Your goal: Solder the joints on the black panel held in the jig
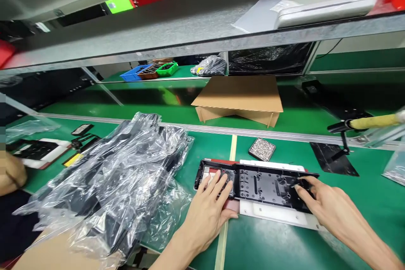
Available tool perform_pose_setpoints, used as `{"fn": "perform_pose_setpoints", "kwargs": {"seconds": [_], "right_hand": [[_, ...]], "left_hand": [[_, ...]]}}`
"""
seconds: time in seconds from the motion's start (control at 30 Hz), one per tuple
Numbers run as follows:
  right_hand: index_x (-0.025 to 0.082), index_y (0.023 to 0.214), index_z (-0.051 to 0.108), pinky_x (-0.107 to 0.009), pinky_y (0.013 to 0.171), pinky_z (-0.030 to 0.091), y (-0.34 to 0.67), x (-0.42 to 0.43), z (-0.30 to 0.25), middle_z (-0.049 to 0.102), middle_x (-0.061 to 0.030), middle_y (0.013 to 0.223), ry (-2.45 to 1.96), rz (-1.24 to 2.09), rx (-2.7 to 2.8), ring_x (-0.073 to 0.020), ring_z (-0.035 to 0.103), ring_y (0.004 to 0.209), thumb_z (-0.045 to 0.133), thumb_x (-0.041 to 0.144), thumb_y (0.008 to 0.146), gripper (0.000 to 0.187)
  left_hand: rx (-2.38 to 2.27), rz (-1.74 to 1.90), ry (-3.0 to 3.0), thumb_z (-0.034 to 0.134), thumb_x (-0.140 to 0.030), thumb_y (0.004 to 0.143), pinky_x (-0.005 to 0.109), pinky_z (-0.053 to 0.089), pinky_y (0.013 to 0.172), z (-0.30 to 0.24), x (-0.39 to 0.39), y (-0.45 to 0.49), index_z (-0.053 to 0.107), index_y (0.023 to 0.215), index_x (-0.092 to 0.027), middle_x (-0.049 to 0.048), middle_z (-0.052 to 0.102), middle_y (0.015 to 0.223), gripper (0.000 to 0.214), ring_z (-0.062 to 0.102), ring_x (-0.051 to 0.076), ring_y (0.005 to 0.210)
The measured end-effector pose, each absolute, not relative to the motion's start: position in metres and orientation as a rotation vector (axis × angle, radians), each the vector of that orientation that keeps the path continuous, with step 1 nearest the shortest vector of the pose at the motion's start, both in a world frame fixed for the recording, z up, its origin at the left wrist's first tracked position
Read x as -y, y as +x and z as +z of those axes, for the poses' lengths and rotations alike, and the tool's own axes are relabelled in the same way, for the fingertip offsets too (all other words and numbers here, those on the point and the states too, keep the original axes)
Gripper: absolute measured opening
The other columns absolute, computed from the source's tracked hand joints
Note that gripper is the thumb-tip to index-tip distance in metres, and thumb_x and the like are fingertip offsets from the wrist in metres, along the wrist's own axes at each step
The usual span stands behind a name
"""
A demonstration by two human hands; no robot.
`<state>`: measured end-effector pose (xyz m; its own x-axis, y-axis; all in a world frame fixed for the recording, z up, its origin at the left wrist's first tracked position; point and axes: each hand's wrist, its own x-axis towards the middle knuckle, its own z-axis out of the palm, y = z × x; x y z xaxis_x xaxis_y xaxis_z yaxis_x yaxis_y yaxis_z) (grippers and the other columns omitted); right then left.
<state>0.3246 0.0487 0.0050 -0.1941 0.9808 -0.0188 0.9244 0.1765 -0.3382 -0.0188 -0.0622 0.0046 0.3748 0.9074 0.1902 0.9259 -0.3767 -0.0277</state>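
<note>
A long black plastic housing [265, 185], ribbed inside, lies open side up on a white fixture [275, 215] with some red parts. My left hand [209, 204] rests on the housing's left section, fingers stretched out and lying flat, thumb towards the front edge. At the housing's right end is my right hand [329, 202]. Its thumb and index fingertips come close together inside the housing; anything small between them is hidden. Just behind the fixture sits a small tray of speckled grey-and-white parts [262, 149].
Plastic-bagged black parts [136, 177] are heaped on the left. A cardboard stand [240, 95] is behind the fixture, a yellow-handled tool [373, 122] at right. Overhead runs a metal shelf [190, 29]. Another person's arm [12, 173] shows at far left, near a second fixture [44, 152].
</note>
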Motion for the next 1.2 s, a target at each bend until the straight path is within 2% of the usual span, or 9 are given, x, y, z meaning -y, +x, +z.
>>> {"fn": "perform_pose_setpoints", "kwargs": {"seconds": [0.1, 0.27, 0.43, 0.57, 0.67, 0.77, 0.9, 1.07, 1.2], "right_hand": [[0.02, 0.117, 0.066, -0.035, 0.05, 0.041, 0.331, -0.053, 0.002, 0.06, -0.0003, 0.052, -1.885, 0.531, 2.276, -0.0281, 0.063, 0.048, 0.042, 0.064, 0.096, 0.054], [0.025, 0.123, 0.067, -0.04, 0.052, 0.046, 0.324, -0.053, 0.015, 0.068, -0.0048, 0.063, -1.966, 0.508, 2.218, -0.0323, 0.067, 0.057, 0.041, 0.071, 0.092, 0.06], [0.023, 0.122, 0.068, -0.037, 0.052, 0.044, 0.306, -0.043, 0.038, 0.06, -0.0017, 0.053, -1.999, 0.55, 2.2, -0.03, 0.066, 0.055, 0.041, 0.07, 0.088, 0.064], [0.023, 0.126, 0.066, -0.033, 0.052, 0.044, 0.306, -0.035, 0.044, 0.066, -0.0005, 0.061, -1.944, 0.554, 2.181, -0.0253, 0.067, 0.057, 0.042, 0.073, 0.09, 0.066], [0.023, 0.124, 0.067, -0.032, 0.052, 0.044, 0.309, -0.031, 0.045, 0.069, 0.0, 0.065, -1.924, 0.562, 2.171, -0.0231, 0.069, 0.057, 0.043, 0.071, 0.092, 0.062], [0.024, 0.118, 0.07, -0.032, 0.053, 0.043, 0.307, -0.028, 0.043, 0.067, 0.0004, 0.06, -1.922, 0.567, 2.181, -0.0232, 0.069, 0.056, 0.041, 0.067, 0.094, 0.058], [0.026, 0.123, 0.066, -0.032, 0.055, 0.041, 0.299, -0.025, 0.037, 0.067, 0.0008, 0.064, -1.923, 0.529, 2.208, -0.0242, 0.07, 0.061, 0.035, 0.065, 0.099, 0.056], [0.023, 0.124, 0.064, -0.032, 0.055, 0.039, 0.291, -0.025, 0.037, 0.068, -0.0004, 0.067, -1.908, 0.528, 2.259, -0.024, 0.068, 0.06, 0.031, 0.062, 0.102, 0.056], [0.022, 0.129, 0.064, -0.033, 0.058, 0.042, 0.293, -0.025, 0.039, 0.07, -0.0005, 0.07, -1.891, 0.569, 2.262, -0.024, 0.069, 0.064, 0.034, 0.062, 0.102, 0.056]], "left_hand": [[1.725, -0.244, -2.498, 0.047, -0.066, 0.098, 0.051, 0.04, 0.123, 0.006, 0.062, -0.012, 0.048, 0.152, -0.021, 0.0073, 0.048, 0.159, 0.07, 0.038, 0.031, 0.152], [1.724, -0.265, -2.513, 0.048, -0.066, 0.097, 0.049, 0.042, 0.121, 0.006, 0.057, -0.003, 0.05, 0.15, -0.02, 0.0068, 0.049, 0.158, 0.071, 0.042, 0.031, 0.15], [1.62, -0.376, -2.525, 0.044, -0.062, 0.1, 0.049, 0.047, 0.116, 0.009, 0.059, -0.005, 0.043, 0.155, -0.018, 0.0099, 0.056, 0.152, 0.07, 0.049, 0.03, 0.145], [1.557, -0.413, -2.5, 0.046, -0.058, 0.1, 0.051, 0.047, 0.113, 0.004, 0.062, -0.009, 0.032, 0.16, -0.017, 0.0116, 0.057, 0.15, 0.074, 0.053, 0.032, 0.142], [1.512, -0.424, -2.491, 0.046, -0.06, 0.1, 0.05, 0.047, 0.112, -0.001, 0.062, -0.011, 0.039, 0.156, -0.016, 0.0107, 0.058, 0.15, 0.072, 0.054, 0.033, 0.141], [1.486, -0.435, -2.468, 0.044, -0.06, 0.102, 0.048, 0.045, 0.111, -0.003, 0.061, -0.011, 0.045, 0.153, -0.016, 0.0086, 0.058, 0.15, 0.067, 0.054, 0.032, 0.141], [1.445, -0.441, -2.432, 0.046, -0.058, 0.102, 0.046, 0.043, 0.111, -0.003, 0.062, -0.017, 0.049, 0.15, -0.015, 0.008, 0.058, 0.15, 0.064, 0.054, 0.031, 0.14], [1.456, -0.387, -2.442, 0.05, -0.053, 0.102, 0.046, 0.044, 0.113, -0.01, 0.063, -0.027, 0.046, 0.153, -0.017, 0.0077, 0.055, 0.152, 0.062, 0.051, 0.03, 0.143], [1.463, -0.352, -2.459, 0.05, -0.049, 0.104, 0.047, 0.045, 0.112, -0.011, 0.066, -0.032, 0.044, 0.154, -0.018, 0.0067, 0.055, 0.153, 0.059, 0.05, 0.03, 0.144]]}}
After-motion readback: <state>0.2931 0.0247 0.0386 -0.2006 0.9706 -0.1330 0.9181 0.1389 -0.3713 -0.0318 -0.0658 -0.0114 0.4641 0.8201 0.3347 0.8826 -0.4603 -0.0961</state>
